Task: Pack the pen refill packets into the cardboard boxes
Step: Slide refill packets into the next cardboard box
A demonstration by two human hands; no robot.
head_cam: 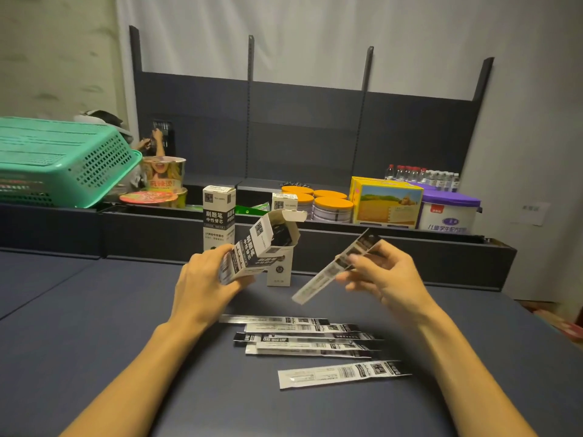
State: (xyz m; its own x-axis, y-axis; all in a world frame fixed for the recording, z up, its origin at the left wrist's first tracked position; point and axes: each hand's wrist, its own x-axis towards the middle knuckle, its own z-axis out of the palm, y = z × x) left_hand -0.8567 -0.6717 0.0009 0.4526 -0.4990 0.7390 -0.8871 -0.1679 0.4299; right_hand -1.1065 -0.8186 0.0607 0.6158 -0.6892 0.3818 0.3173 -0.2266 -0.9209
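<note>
Two hands are up over the dark blue worktop [94, 310], and I see them from the head camera. My left hand [205, 279] has its fingers curled round a small open box [252, 247]. The box is tipped, with its open top flap pointing up and to the right, and something dark sits inside it. My right hand [378, 272] pinches one long refill packet [334, 266] between thumb and fingers. That packet is slanted, its top end up by the fingers and its low end hanging toward the worktop. It is just beside the box mouth and does not touch it.

Under and between my arms lie more packets [309, 339] flat on the worktop, bunched side by side. One more packet [344, 373] lies a little apart, nearer to me.

Behind the held box stand two more boxes: a tall shut box [219, 216] and a second box [279, 272] partly hidden by the one I hold.

At the back edge there is a dark shelf frame [315, 121] against a pale wall. On its low ledge sit a green basket [63, 162] turned on its side, noodle cups [162, 175], tins with orange lids [331, 206], a yellow carton [386, 200], a white tub with a purple lid [448, 212], and small water bottles [422, 176].
</note>
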